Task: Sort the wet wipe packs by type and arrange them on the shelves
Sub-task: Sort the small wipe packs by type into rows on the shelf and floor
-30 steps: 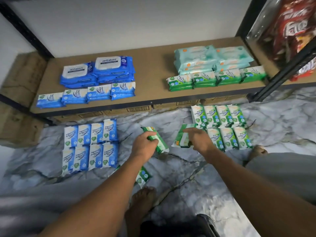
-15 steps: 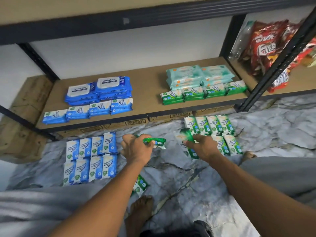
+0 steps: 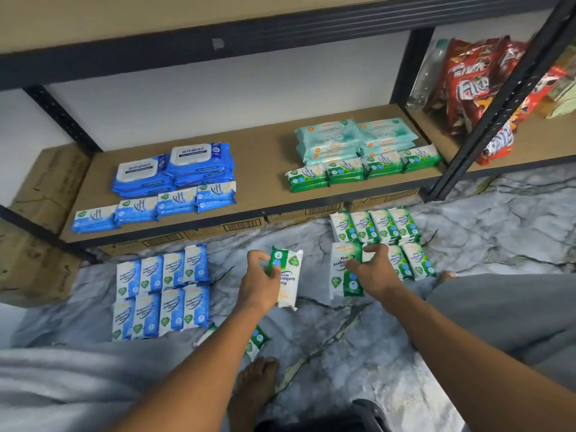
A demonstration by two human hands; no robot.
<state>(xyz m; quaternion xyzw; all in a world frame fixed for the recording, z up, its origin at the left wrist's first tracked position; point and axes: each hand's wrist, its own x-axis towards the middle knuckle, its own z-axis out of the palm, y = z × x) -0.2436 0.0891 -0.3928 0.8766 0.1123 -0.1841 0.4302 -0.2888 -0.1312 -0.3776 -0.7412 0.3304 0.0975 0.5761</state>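
On the shelf (image 3: pixel 265 173), blue stacks (image 3: pixel 174 179) and green stacks (image 3: pixel 358 171) sit sorted; blue floor packs (image 3: pixel 162 291) and green floor packs (image 3: pixel 385 230) lie unshelved. Left hand (image 3: pixel 258 285) grips a green pack (image 3: pixel 288 275); right hand (image 3: pixel 374 272), fingers spread, rests on another pack (image 3: pixel 341 275).

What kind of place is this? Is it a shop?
Probably a small shop's stockroom, though I can't be sure: a metal shelf rack holds stacks of identical wipe packs, snack bags sit alongside, and cardboard boxes are tucked underneath.
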